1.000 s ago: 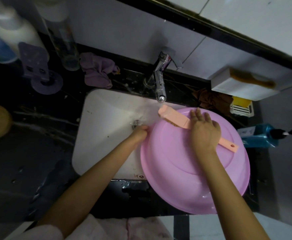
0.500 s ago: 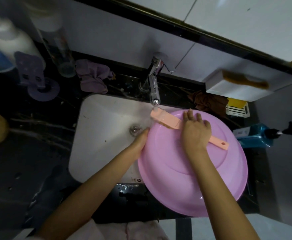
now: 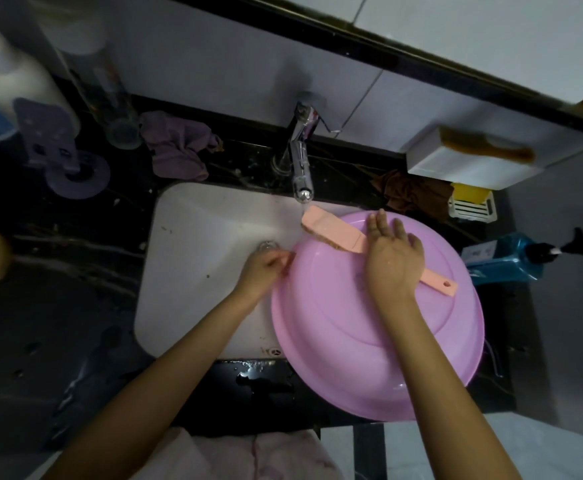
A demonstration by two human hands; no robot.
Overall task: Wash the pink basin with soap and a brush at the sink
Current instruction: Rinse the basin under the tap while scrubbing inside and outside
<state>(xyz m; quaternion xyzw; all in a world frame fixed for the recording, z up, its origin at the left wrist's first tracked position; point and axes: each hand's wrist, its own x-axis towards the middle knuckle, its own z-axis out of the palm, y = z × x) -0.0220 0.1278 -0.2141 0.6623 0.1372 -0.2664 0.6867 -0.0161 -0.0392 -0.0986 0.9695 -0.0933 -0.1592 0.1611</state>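
The pink basin (image 3: 362, 341) lies upside down across the right half of the white sink (image 3: 193, 244), its bottom facing up. My left hand (image 3: 264, 268) grips the basin's left rim. My right hand (image 3: 392, 258) presses a long pink brush (image 3: 331, 232) flat against the basin's bottom, fingers stretched over the handle. The brush head pokes past the far rim, right under the chrome tap (image 3: 300, 168), and water runs onto it. The handle's end with a hole (image 3: 446, 284) sticks out to the right of my hand.
A blue pump bottle (image 3: 504, 258) lies right of the basin. A purple cloth (image 3: 176, 147), bottles and a purple holder (image 3: 58, 147) stand at the back left. A brown rag (image 3: 411, 192), a yellow soap dish (image 3: 470, 202) and a white shelf (image 3: 470, 164) sit at the back right.
The brush head has slid a little up and left to sit under the tap's stream. My left hand keeps its hold on the basin's rim.
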